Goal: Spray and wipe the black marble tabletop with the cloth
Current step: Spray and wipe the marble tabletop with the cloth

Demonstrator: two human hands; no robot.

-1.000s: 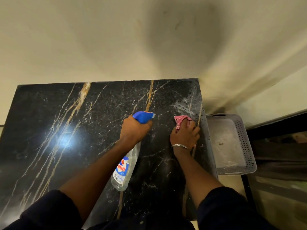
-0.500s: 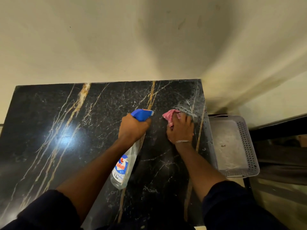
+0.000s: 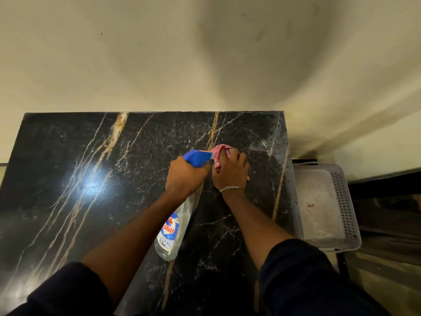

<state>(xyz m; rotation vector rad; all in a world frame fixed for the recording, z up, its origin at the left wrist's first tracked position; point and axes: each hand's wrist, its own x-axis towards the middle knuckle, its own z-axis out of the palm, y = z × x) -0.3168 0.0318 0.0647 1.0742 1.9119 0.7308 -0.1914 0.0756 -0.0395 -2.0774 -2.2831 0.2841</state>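
The black marble tabletop (image 3: 95, 179) with gold and white veins fills the lower half of the head view. My left hand (image 3: 184, 176) grips a clear spray bottle (image 3: 173, 231) by its blue trigger head, bottle body hanging toward me above the marble. Right beside it, my right hand (image 3: 231, 172) holds a pink cloth (image 3: 218, 153) bunched under the fingers and presses it on the marble near the middle-right. Only the cloth's far edge shows past the fingers. A wet smear (image 3: 262, 144) lies to the right of the cloth.
A grey perforated plastic basket (image 3: 346, 208) stands just off the table's right edge. A cream wall (image 3: 159, 65) rises directly behind the table's far edge. A bright light reflection (image 3: 91, 185) sits on the left marble.
My right hand has slid the cloth leftward and slightly away from me, from near the right edge to beside the bottle's head. The left hand and bottle have stayed nearly put.
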